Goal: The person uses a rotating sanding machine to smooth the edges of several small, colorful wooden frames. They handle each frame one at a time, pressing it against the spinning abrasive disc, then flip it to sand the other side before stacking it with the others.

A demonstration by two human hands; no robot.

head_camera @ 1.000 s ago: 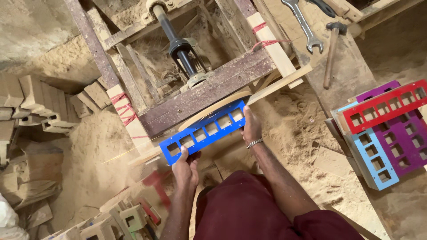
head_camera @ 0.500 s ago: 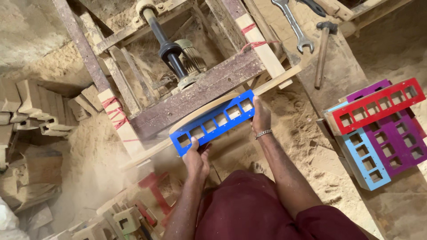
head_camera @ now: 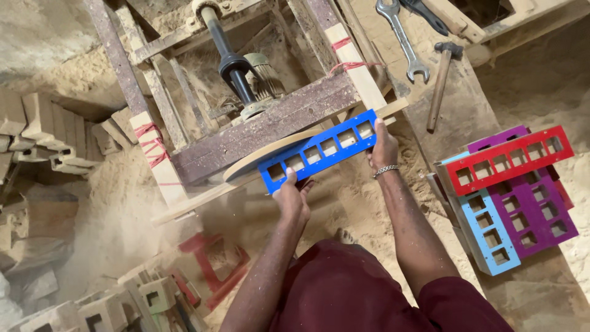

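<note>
**A:** Start on the left. What is out past my left hand?

**B:** Well to the left of your left hand (head_camera: 291, 198) I see stacked pale wooden offcuts (head_camera: 37, 126) in deep sawdust. Nearer it and lower lie a red piece (head_camera: 212, 261) half buried in dust and a few small unpainted blocks (head_camera: 147, 294).

**A:** And the hand itself?

**B:** It is clasped round the lower left end of the blue slotted panel (head_camera: 319, 150), thumb on the painted face. The panel runs up and to the right between both hands, and its upper long edge lies against a round tan disc (head_camera: 261, 155) mounted on the rough wooden frame (head_camera: 270, 123). A motor shaft (head_camera: 228, 58) stands just above.

**A:** My right hand?

**B:** Your right hand (head_camera: 384, 146), bracelet at the wrist, grips the panel's upper right end. Beyond it, up and right, a spanner (head_camera: 402, 40) and a hammer (head_camera: 441, 83) rest on a board.

**A:** How far along am I, would you say?

**B:** Well to the right of that hand sits a pile of painted panels (head_camera: 510, 197): red on top, then purple and light blue. I judge those dealt with and the blue one in mid-sanding, one long edge at the disc. Whether its other edges are finished, I cannot tell.
</note>
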